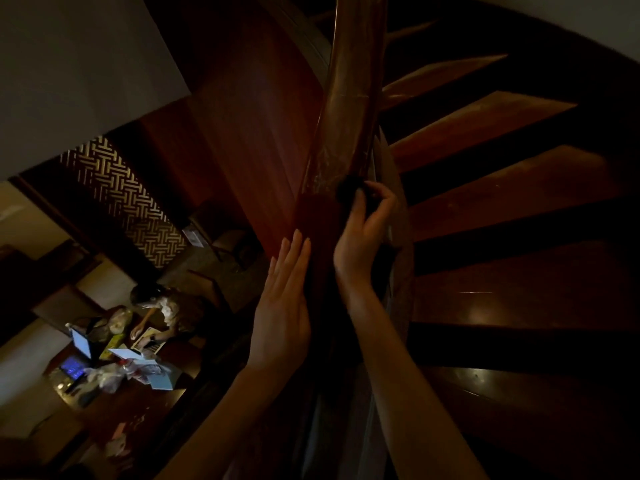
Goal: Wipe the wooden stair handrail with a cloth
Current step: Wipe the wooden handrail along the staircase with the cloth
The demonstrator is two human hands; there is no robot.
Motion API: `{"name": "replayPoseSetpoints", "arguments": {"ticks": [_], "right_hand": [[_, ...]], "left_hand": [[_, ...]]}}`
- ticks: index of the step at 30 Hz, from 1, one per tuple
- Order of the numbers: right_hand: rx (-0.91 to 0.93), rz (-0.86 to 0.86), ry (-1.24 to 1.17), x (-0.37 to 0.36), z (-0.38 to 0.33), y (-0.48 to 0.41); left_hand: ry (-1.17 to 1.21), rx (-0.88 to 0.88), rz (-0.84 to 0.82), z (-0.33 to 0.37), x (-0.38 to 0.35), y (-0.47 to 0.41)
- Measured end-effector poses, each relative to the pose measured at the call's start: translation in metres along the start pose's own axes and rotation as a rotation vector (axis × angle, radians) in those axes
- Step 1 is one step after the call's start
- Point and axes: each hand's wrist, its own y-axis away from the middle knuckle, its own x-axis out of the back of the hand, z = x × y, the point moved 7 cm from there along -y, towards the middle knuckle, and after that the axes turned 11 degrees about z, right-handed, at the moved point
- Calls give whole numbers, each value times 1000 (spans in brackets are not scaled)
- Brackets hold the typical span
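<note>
The dark reddish wooden handrail (341, 133) runs from the top centre down between my two arms. Faint dusty streaks show on its upper stretch. My right hand (363, 230) is on the rail's right side, fingers curled round a small dark cloth (348, 190) that it holds against the wood. The cloth is mostly lost in shadow. My left hand (284, 299) lies flat with straight fingers against the rail's left side, a little lower than the right hand. It holds nothing.
Wooden stair treads (502, 188) curve away on the right. On the left the stairwell drops to a lower floor, where a person (166, 306) sits at a cluttered table (117, 362). A patterned lattice screen (117, 195) stands beyond. The light is dim.
</note>
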Motion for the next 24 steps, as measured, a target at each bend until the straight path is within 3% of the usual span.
{"name": "replayPoseSetpoints", "arguments": {"ticks": [2,4,7,10,14,24], "right_hand": [[-267,57,2,15,33,3],[-381,61,0,36,49,37],[-225,72,-34,50,28,78],[-80,60,76,33,11,45],[-154,18,163,24,20,-8],[-289,-136,163,58,28,28]], "left_hand": [[-1,-4,5,1,0,0],[-1,-5,0,1,0,0],[6,-3,3,1,1,-1],[7,0,0,1,1,0],[2,6,0,2,2,0],[-4,2,1,1,0,0]]}}
